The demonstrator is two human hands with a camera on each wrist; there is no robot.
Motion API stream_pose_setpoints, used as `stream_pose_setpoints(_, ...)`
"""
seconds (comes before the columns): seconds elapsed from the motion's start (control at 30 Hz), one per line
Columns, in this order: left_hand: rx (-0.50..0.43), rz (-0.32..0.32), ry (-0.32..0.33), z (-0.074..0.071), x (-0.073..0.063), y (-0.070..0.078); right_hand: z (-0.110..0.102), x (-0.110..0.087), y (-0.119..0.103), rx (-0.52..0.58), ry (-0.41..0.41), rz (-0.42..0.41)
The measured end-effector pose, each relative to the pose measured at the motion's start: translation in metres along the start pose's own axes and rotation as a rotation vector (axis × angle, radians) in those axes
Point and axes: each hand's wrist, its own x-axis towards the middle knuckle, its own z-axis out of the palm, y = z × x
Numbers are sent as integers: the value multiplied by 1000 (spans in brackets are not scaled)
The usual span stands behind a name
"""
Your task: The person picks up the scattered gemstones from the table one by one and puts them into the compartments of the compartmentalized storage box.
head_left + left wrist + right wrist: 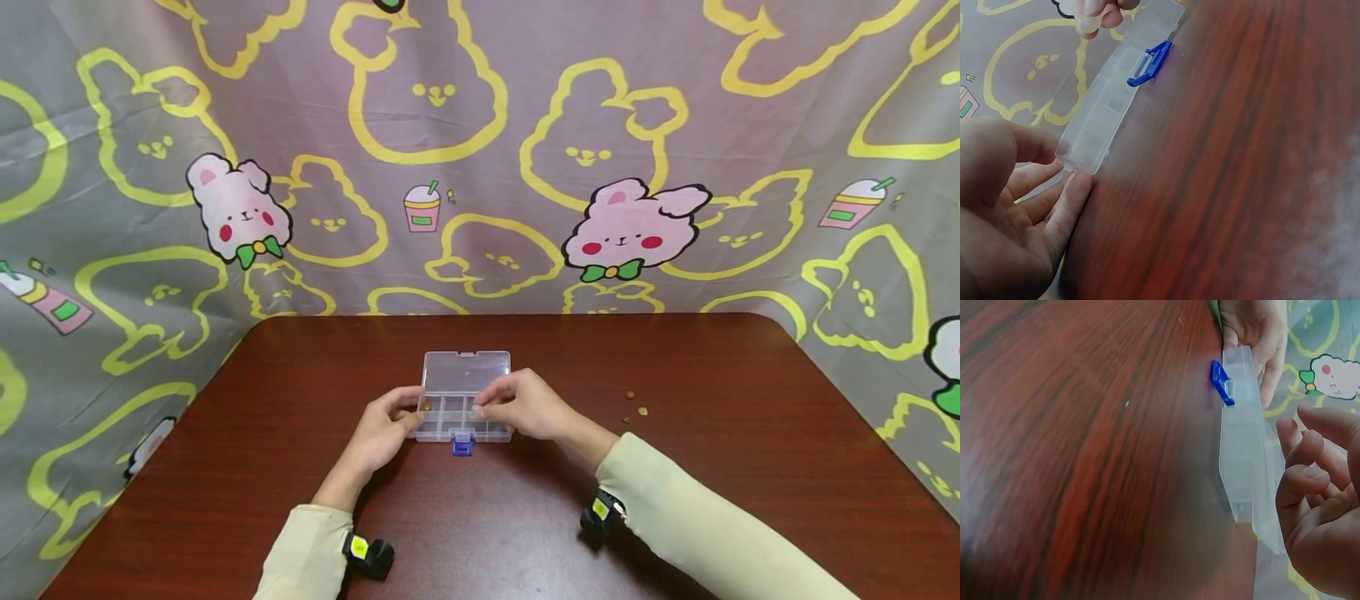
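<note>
A clear plastic compartment box (438, 436) rests on the table with its lid (465, 372) raised at the back. Its blue latch (462, 446) hangs at the front. My left hand (384, 429) grips the box's left end between thumb and fingers. Over the right-hand compartments, my right hand (528, 406) pinches a small pale, translucent stone (1089, 24) between thumb and fingertips. An amber-coloured piece (427, 406) sits in the back left compartment. Through the wall at the box's right end, a small bluish piece (1242, 507) shows faintly.
Several small stones (642, 411) lie on the brown table (675, 483), right of the box beyond my right wrist. A patterned curtain (480, 192) hangs along the table's far edge and both sides. Each wrist carries a black camera (597, 517).
</note>
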Motion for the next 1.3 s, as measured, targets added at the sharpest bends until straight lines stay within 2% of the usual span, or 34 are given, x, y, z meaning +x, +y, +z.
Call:
stream_pose_setpoints(0.57, 6, -7, -1, 0, 0, 1, 24, 18, -13, 11, -24, 28)
stream_pose_setpoints(0.93, 6, 2, -13, 0, 1, 0, 39, 25, -17, 38, -26, 0)
stream_pose_setpoints(1.3, 6, -1, -19, -3, -1, 1, 50, 34, -23, -35, -36, 38)
